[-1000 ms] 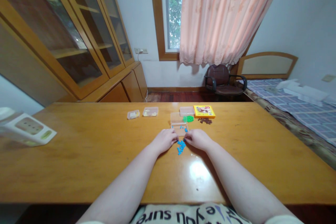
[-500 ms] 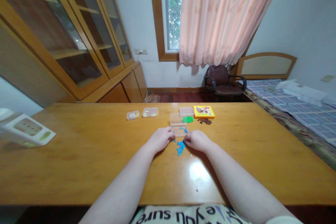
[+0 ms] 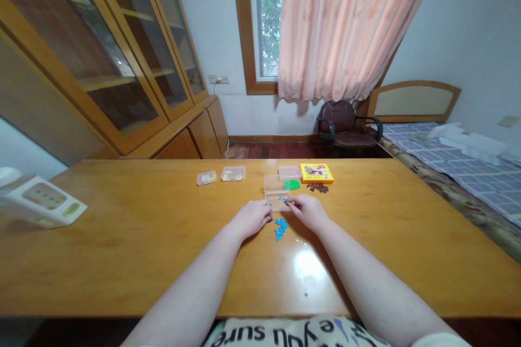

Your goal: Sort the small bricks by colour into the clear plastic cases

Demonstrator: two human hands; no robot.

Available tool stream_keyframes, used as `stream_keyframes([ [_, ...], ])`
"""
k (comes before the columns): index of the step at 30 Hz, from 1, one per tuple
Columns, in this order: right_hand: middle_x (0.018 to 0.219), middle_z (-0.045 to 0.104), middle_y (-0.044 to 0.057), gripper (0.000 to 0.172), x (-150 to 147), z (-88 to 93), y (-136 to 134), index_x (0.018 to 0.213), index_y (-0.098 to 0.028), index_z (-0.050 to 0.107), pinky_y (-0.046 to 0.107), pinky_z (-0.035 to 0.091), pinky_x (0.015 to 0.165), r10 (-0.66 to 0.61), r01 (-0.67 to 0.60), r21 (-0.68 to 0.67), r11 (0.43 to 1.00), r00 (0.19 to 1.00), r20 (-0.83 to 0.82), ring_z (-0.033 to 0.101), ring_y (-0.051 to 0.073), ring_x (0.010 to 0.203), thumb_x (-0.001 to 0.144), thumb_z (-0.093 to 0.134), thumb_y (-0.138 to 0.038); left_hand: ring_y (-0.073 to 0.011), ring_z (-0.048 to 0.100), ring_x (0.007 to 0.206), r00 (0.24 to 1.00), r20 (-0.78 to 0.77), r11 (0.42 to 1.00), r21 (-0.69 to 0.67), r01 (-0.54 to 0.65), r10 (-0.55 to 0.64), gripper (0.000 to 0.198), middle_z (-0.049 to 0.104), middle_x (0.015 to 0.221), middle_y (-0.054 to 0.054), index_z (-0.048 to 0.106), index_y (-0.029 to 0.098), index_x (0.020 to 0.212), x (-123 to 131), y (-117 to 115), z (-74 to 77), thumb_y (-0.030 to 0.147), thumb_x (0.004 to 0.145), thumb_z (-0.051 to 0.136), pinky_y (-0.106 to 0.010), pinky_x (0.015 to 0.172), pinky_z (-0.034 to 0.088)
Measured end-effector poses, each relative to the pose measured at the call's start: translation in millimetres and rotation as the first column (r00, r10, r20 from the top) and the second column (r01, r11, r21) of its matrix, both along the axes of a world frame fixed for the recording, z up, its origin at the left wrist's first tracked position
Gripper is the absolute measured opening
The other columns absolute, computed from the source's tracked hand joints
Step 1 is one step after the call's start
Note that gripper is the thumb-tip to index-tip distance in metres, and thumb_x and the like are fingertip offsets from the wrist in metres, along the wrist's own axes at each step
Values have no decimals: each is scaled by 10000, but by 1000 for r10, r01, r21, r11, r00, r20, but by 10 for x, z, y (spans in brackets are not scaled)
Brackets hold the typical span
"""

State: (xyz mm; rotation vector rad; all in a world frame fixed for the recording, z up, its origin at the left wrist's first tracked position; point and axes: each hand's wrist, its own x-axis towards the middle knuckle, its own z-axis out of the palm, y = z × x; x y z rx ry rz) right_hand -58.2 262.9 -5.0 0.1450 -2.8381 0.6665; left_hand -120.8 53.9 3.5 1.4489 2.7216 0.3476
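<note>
A small clear plastic box (image 3: 278, 208) lies on the table with its lid (image 3: 275, 183) folded back and a few blue pieces inside. My right hand (image 3: 307, 211) reaches over the box's right side, thumb and finger pinched on a small blue piece (image 3: 286, 202). At the box's front left corner, my left hand (image 3: 255, 218) has its fingers curled together, with a bit of blue at the tips. Just in front of the box is a loose pile of small blue blocks (image 3: 280, 227).
Behind the box are green pieces (image 3: 292, 185), brown pieces (image 3: 318, 188), a yellow box (image 3: 316, 173) and a clear case (image 3: 288, 173). Two clear boxes (image 3: 233, 173) with pale pieces stand further left. A white container (image 3: 44, 200) is at the table's left edge.
My right hand has moved from the blue pile up over the box's right side. My left fingertips have come down onto the single blue piece beside the pile.
</note>
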Motion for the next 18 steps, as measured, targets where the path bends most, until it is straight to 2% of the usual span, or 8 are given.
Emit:
stream_keyframes([
  [3, 922, 717, 62, 264, -2, -20, -1, 1037, -216, 691, 243, 441, 715, 3, -2, -27, 1000, 1000, 22, 636, 167, 798, 877, 504, -310, -168, 582, 807, 1000, 1, 1000, 6, 11, -11, 79, 603, 868, -42, 616, 188, 822, 3, -6, -5, 227, 844, 551, -257, 728, 436],
  [7, 887, 722, 37, 246, 30, -27, -53, 976, -243, 707, 234, 438, 703, 159, -159, -11, 987, 985, 68, 641, 159, 785, 878, 502, -337, -162, 570, 823, 1000, -25, 997, 81, 18, -16, 79, 601, 907, -36, 607, 195, 861, -31, -5, -35, 240, 858, 542, -257, 739, 430],
  [14, 975, 720, 28, 246, 37, -71, -161, 1033, -280, 698, 237, 442, 733, 325, -337, 50, 940, 931, 168, 649, 167, 857, 874, 516, -328, -166, 561, 829, 987, -109, 977, 187, -100, 122, 125, 588, 911, -43, 621, 192, 891, -85, 81, -102, 219, 881, 499, -279, 754, 428],
  [18, 936, 728, 24, 225, 25, -67, -175, 962, -267, 720, 233, 438, 725, 318, -335, 62, 940, 929, 190, 656, 167, 843, 879, 519, -321, -164, 569, 837, 984, -73, 967, 211, -144, 162, 149, 596, 931, -45, 628, 199, 920, -73, 62, -68, 221, 890, 483, -277, 764, 432],
])
